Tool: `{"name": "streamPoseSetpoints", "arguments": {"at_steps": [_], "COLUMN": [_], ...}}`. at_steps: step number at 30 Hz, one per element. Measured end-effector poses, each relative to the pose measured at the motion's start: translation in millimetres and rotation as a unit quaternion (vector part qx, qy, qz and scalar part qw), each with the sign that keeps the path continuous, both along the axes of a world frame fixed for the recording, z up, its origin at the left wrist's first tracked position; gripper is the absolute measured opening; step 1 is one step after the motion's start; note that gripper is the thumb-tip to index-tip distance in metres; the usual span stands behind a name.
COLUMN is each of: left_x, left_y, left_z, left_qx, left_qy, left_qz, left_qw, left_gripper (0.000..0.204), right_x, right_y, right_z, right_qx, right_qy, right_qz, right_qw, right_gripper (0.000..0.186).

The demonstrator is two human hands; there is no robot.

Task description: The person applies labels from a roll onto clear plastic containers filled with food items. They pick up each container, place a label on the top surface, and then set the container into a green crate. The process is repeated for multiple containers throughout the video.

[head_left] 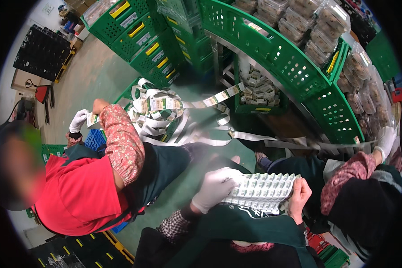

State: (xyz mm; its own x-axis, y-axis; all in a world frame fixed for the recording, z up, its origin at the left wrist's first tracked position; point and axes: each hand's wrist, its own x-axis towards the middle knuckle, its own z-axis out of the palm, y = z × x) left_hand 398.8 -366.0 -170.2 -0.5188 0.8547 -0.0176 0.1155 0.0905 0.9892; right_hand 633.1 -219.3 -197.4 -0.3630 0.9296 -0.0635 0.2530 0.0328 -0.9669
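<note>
In front of my green apron I hold a white sheet of small green-printed labels (263, 190), stretched between both hands. Its rows stand up in ridges, and its lower edge hangs loose. My left hand (215, 188), in a white glove, is closed on the sheet's left end, its fingertips pinching the upper corner. At the right end, my bare right hand (298, 198) grips the edge between thumb and fingers. Beyond the sheet, a tangled heap of long label strips (154, 118) spills over a green crate, and one printed strip (221, 96) stretches off to the right.
On the left, a person in a red top (82, 192) handles a label strip. A white-gloved co-worker (359, 192) is close on my right. Green crates (272, 53) with clear packed boxes (321, 31) curve along the far right. Below stands a crate of label bundles (259, 89).
</note>
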Motion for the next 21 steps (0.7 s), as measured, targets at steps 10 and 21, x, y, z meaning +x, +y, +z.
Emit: {"name": "streamPoseSetpoints", "arguments": {"at_steps": [10,21], "left_x": [-60,-186], "left_y": [75,206], "left_z": [9,57], "left_qx": [-0.013,-0.02], "left_qy": [0.054,-0.007], "left_qz": [-0.019,-0.009], "left_qw": [0.998,1.0], "left_gripper": [0.01,0.013], "right_x": [-42,-155], "right_y": [38,127], "right_z": [13,53], "right_qx": [0.071,0.199], "right_qy": [0.017,0.066], "right_qz": [-0.041,-0.054], "right_qw": [0.996,0.976], "right_gripper": [0.031,0.032]}}
